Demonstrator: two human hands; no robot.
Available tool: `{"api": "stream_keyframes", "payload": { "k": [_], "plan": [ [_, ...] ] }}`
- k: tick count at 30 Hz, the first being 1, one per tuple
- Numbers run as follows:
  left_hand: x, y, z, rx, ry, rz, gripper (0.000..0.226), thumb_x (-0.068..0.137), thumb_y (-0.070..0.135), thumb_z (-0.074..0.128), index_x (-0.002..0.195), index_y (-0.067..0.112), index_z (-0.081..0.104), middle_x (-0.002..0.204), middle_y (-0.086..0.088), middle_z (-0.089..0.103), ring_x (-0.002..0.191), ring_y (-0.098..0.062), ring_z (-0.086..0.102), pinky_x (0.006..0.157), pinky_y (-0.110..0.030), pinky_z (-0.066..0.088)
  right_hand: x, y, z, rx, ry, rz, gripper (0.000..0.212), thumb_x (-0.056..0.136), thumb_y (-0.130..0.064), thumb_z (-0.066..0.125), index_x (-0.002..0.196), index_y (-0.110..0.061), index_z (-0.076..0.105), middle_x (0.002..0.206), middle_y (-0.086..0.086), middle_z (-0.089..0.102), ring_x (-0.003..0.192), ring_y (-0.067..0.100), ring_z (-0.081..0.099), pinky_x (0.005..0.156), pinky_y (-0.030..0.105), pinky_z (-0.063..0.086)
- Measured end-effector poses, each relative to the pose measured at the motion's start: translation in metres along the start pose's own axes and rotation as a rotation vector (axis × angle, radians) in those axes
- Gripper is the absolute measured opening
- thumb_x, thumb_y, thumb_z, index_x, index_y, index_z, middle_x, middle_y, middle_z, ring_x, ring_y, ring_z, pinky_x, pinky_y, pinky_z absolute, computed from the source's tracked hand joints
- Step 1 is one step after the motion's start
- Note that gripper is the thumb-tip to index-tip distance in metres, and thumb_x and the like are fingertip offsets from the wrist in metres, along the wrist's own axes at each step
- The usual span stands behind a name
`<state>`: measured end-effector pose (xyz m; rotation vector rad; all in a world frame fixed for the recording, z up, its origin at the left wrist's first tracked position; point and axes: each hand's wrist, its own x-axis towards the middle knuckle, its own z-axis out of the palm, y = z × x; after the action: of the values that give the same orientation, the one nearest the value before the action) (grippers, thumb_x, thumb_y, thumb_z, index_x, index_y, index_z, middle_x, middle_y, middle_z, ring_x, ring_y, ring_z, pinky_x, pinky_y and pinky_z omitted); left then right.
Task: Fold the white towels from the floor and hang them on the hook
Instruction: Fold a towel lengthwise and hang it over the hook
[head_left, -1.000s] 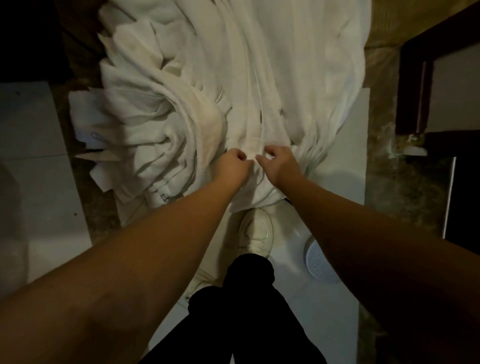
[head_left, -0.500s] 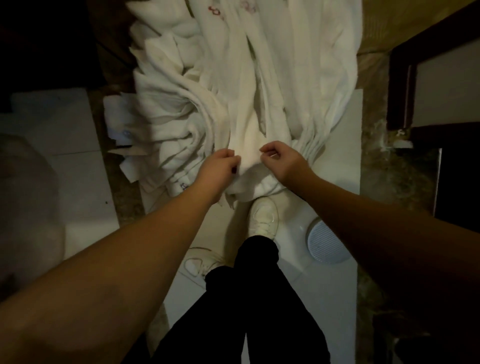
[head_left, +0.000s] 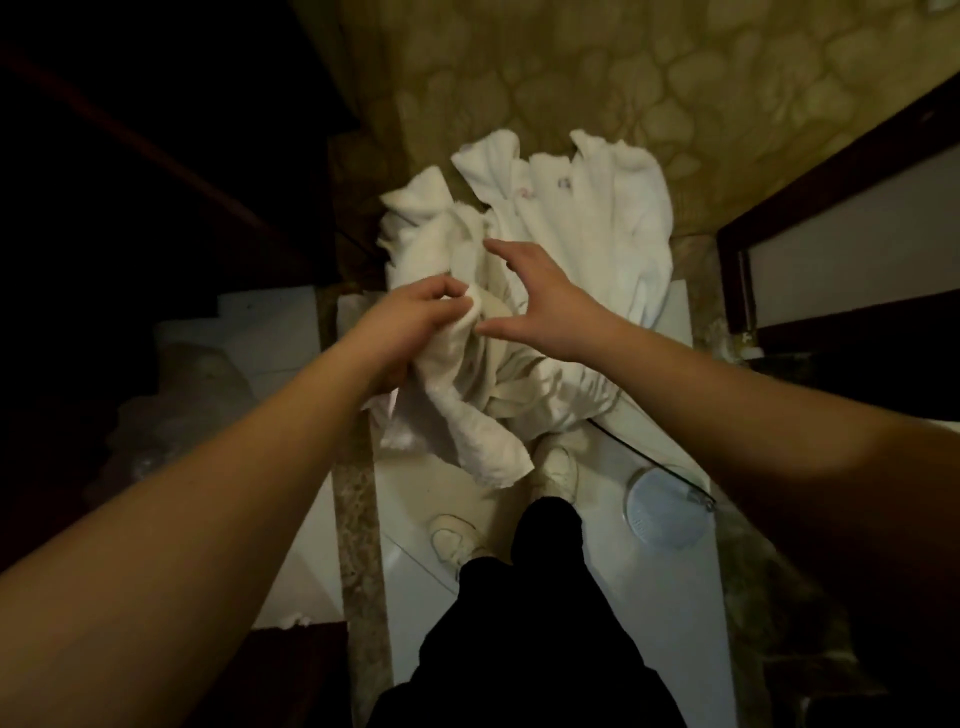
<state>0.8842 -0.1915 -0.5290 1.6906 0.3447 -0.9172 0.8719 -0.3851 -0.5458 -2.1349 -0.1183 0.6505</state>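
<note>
Towels heaped | left hand pinching one | right hand spread | drain cover near shoe

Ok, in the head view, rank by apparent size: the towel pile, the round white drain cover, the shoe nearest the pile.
1. towel pile, clearly largest.
2. Drain cover and shoe: look alike in size, so unranked.

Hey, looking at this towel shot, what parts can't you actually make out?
Head view only:
- Hook: not in frame.
- Towel pile: how many there are, folds overlap.
- Red marks on the pile: too small to read.
- Left hand grips a towel; palm side hidden.
- Right hand: open, blurred.
- Left side of the room: too dark.
</note>
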Motion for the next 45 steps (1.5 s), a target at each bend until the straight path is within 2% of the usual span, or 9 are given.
{"api": "stream_keyframes", "payload": {
  "k": [4,9,14,25,29,33,37,42,45],
  "plan": [
    [-0.069,0.045,-0.034,0.131,-0.116,0.052,0.013,0.090,0.018,0.070,0.086,0.027,0.079,0.095,0.002,0.077,0.095,-0.014,0.069,0.090,-0.028,0.052,-0.010,-0.079,-0.026,-0.363,-0.196,-0.146,0.064,0.084,-0.045,0.078,0.140,-0.023,0.057,0.154,0.002,0.043,0.144,0.023,0.034,0.115,0.045,0.031],
    [-0.160,0.090,-0.078,0.408,-0.098,0.070,0.012,0.080,0.033,0.081,0.091,0.031,0.076,0.087,0.010,0.075,0.084,-0.008,0.070,0.069,-0.019,0.054,-0.041,-0.170,-0.050,-0.347,-0.207,-0.123,0.019,0.092,-0.045,0.069,0.093,-0.028,0.062,0.081,-0.008,0.059,0.078,0.012,0.054,0.064,0.028,0.039],
    [-0.244,0.108,-0.112,0.936,0.077,0.000,0.039,0.086,0.042,0.075,0.118,0.021,0.069,0.098,0.008,0.064,0.089,-0.012,0.059,0.081,-0.028,0.041,-0.086,-0.238,-0.076,-0.298,-0.087,-0.144,0.024,0.095,-0.047,0.064,0.078,-0.036,0.053,0.078,-0.012,0.057,0.073,0.002,0.051,0.061,0.027,0.037],
    [-0.425,0.111,-0.146,0.939,0.477,0.066,0.036,0.088,0.046,0.070,0.108,0.016,0.071,0.082,0.004,0.063,0.076,-0.012,0.058,0.061,-0.024,0.038,-0.195,-0.321,-0.098,-0.276,0.100,-0.219,0.031,0.098,-0.044,0.062,0.072,-0.030,0.051,0.069,-0.012,0.054,0.063,-0.001,0.047,0.052,0.018,0.030],
    [-0.479,0.086,-0.137,0.760,0.611,0.114,0.044,0.084,0.049,0.073,0.117,0.020,0.069,0.090,0.013,0.059,0.080,-0.006,0.056,0.063,-0.023,0.040,-0.237,-0.324,-0.098,-0.227,0.086,-0.243,0.027,0.094,-0.048,0.065,0.076,-0.030,0.058,0.071,-0.013,0.058,0.061,-0.001,0.049,0.053,0.019,0.032],
    [-0.528,0.055,-0.112,0.178,0.722,0.248,0.015,0.077,0.034,0.084,0.086,0.028,0.073,0.084,0.005,0.074,0.084,-0.013,0.068,0.068,-0.028,0.049,-0.284,-0.318,-0.094,-0.202,0.069,-0.306,0.028,0.093,-0.053,0.064,0.080,-0.029,0.061,0.075,-0.011,0.061,0.068,0.004,0.053,0.059,0.025,0.037],
    [-0.581,0.033,-0.069,-0.321,0.804,0.410,0.013,0.082,0.021,0.081,0.092,0.024,0.073,0.091,0.000,0.076,0.091,-0.019,0.071,0.076,-0.033,0.054,-0.337,-0.315,-0.087,-0.180,0.063,-0.362,0.031,0.093,-0.056,0.062,0.080,-0.028,0.061,0.073,-0.010,0.059,0.065,0.003,0.052,0.059,0.025,0.039],
    [-0.646,0.024,-0.005,-0.581,0.862,0.579,0.006,0.090,0.023,0.074,0.090,0.017,0.071,0.079,0.001,0.075,0.072,-0.015,0.072,0.062,-0.024,0.054,-0.402,-0.334,-0.075,-0.137,0.009,-0.413,0.022,0.091,-0.048,0.070,0.082,-0.029,0.064,0.074,-0.009,0.060,0.062,0.001,0.053,0.051,0.012,0.039],
    [-0.691,0.022,0.024,-0.579,0.806,0.620,0.019,0.091,0.028,0.073,0.103,0.014,0.072,0.095,-0.006,0.078,0.086,-0.021,0.075,0.072,-0.031,0.057,-0.437,-0.352,-0.054,-0.144,-0.081,-0.436,0.014,0.090,-0.044,0.072,0.088,-0.031,0.065,0.084,-0.008,0.065,0.071,0.006,0.060,0.053,0.012,0.043]
  ]
}}
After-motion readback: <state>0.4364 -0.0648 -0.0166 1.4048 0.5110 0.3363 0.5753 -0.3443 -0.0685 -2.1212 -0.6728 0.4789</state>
